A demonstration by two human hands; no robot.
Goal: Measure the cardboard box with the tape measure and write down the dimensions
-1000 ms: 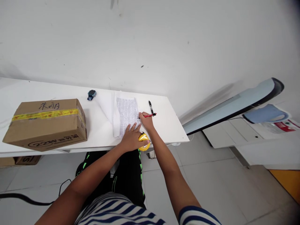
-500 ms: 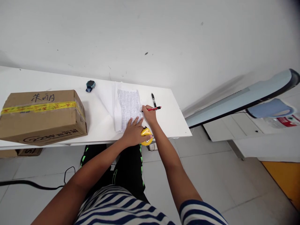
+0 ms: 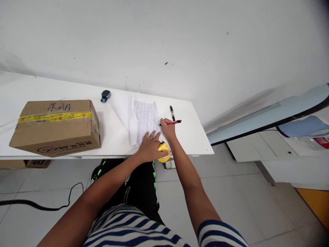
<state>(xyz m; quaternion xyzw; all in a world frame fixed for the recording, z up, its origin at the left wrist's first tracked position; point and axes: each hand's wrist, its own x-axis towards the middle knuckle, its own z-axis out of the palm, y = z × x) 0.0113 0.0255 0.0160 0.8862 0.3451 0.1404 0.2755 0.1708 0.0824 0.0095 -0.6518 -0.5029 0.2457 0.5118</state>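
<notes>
My right hand (image 3: 168, 129) is closed round a red and black pen (image 3: 174, 122), its tip at the right edge of a sheet of paper covered in dense writing (image 3: 146, 118). On the lower part of that sheet lies my left hand (image 3: 149, 148), fingers spread flat. Its thumb stretches across a yellow tape measure (image 3: 163, 148) at the table's front edge. Whether the thumb grips the tape measure or only rests on it is hard to see. White blank pages (image 3: 120, 108) are folded out to the left of the written sheet.
A taped cardboard box (image 3: 59, 128) stands on the left of the white table (image 3: 197, 137). A dark watch (image 3: 105, 95) lies behind it, and a black pen (image 3: 172, 112) beyond my right hand. A pale blue panel with a black edge (image 3: 267, 116) juts in at right.
The view has shifted slightly, so the table and box appear farther right. Both hands keep nearly the same places on the paper, the pen still in my right hand.
</notes>
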